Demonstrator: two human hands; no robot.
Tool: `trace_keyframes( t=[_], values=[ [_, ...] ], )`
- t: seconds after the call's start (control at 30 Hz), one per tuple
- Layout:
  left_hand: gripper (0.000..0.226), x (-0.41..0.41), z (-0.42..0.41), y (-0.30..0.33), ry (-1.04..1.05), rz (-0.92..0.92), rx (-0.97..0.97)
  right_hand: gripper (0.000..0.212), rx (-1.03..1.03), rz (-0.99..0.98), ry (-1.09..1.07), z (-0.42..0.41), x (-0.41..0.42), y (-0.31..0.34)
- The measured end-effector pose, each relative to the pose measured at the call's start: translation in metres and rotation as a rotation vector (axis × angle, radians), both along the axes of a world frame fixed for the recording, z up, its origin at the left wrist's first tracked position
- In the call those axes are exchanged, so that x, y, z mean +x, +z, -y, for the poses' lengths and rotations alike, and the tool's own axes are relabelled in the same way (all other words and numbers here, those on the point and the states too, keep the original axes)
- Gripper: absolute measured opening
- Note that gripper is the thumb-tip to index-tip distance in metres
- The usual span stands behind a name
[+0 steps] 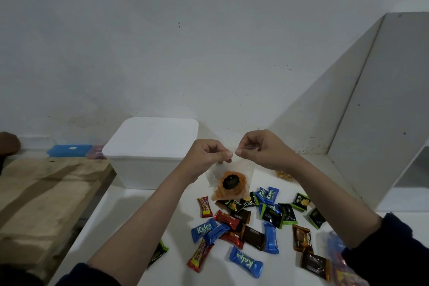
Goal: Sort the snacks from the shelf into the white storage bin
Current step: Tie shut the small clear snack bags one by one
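Both hands hold up a clear plastic bag of orange snacks [229, 183] by its top edge. My left hand [209, 155] pinches the left corner and my right hand [260, 150] pinches the right corner. The bag, with a round black label, hangs just above the white shelf surface [144, 213]. The white storage bin [148, 146] stands behind and to the left of the bag, its top looking closed by a white lid. Several small wrapped snacks [250, 227] in blue, red, black-green and brown lie scattered on the shelf below my hands.
A wooden board [46, 193] lies to the left of the shelf, with a blue box [69, 150] behind it. A white panel [380, 109] rises at the right. A small bag of pale nuts [283, 175] sits behind my right forearm. More wrappers [343, 264] lie at the bottom right.
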State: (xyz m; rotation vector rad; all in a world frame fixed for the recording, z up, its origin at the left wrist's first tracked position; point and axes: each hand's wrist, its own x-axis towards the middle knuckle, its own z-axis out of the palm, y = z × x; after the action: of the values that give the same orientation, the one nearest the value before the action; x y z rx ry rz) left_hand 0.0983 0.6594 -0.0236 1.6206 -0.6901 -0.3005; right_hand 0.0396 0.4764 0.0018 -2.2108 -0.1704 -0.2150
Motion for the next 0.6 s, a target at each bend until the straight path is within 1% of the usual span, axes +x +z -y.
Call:
trace_keyframes(
  t=[0.13, 0.23, 0.3, 0.43, 0.53, 0.6],
  values=[
    [0.005, 0.003, -0.006, 0.002, -0.013, -0.035, 0.037, 0.013, 0.051, 0.017, -0.019, 0.002, -0.002, -0.002],
    [0.009, 0.005, -0.008, 0.001, 0.029, -0.101, -0.023, 0.013, 0.077, 0.042, -0.075, 0.001, -0.003, -0.006],
    [0.003, 0.007, -0.008, 0.000, 0.068, -0.130, -0.065, 0.013, 0.081, 0.021, -0.083, -0.001, -0.002, -0.008],
    [0.013, 0.007, -0.007, -0.005, 0.095, -0.089, -0.056, 0.012, 0.014, -0.032, -0.055, -0.006, -0.002, -0.007],
    [0.015, 0.006, -0.007, -0.006, 0.076, -0.035, -0.045, 0.009, -0.054, -0.024, -0.023, -0.012, -0.003, -0.005],
    [0.013, 0.006, -0.007, -0.006, 0.070, -0.013, -0.046, 0.010, -0.052, -0.002, -0.029, -0.015, -0.003, -0.005]
  ],
)
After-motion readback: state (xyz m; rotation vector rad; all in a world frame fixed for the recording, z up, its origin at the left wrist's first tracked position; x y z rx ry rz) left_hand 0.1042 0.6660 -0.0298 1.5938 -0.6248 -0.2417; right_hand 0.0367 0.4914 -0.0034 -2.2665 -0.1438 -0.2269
